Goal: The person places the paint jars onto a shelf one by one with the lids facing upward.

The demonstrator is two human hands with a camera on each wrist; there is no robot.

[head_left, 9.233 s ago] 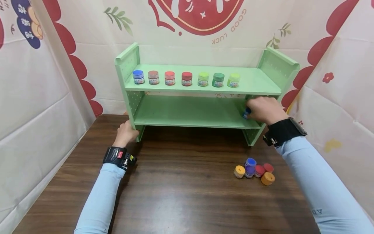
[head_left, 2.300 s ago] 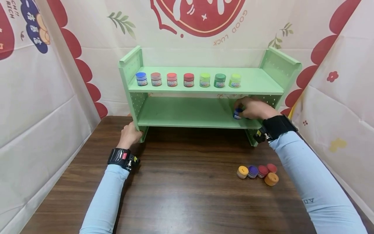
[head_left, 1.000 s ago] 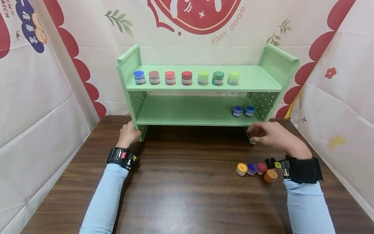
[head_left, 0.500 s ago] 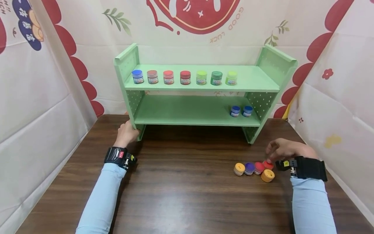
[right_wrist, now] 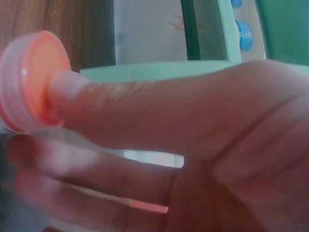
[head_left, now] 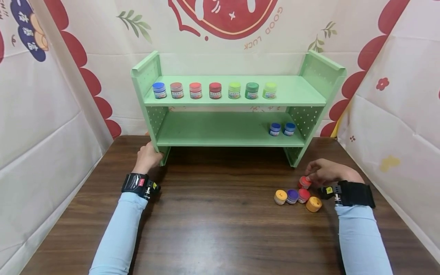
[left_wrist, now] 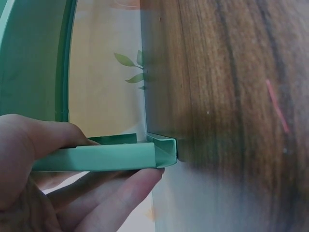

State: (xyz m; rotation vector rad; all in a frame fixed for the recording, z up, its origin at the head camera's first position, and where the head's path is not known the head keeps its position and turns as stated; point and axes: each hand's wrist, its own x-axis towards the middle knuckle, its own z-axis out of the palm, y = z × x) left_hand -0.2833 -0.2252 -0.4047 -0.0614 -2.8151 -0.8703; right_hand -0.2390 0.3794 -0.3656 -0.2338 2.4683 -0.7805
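My left hand [head_left: 148, 157] grips the lower left side panel of a green two-tier shelf [head_left: 227, 130], with thumb and fingers on opposite faces of the panel [left_wrist: 106, 157] in the left wrist view. At the right, my right hand [head_left: 326, 170] pinches a small red paint jar [head_left: 304, 182]; the right wrist view has the thumb on the jar's lid [right_wrist: 43, 82]. Just in front of it on the table stand a yellow jar [head_left: 280, 197], a purple jar [head_left: 292, 196], another red jar [head_left: 304, 195] and an orange-yellow jar [head_left: 314, 204].
A row of several jars, from blue [head_left: 159, 90] to light green [head_left: 269, 90], lines the top tier. Two blue jars, one darker-lidded [head_left: 275, 129] and one brighter [head_left: 289, 129], sit at the lower tier's right end. Printed cloth [head_left: 220, 63] hangs behind the wooden table [head_left: 206, 214].
Two blue jars were set down on the lower tier's right end. My right hand then came back to the table and drew a red jar out of the group. The left hand keeps its grip.
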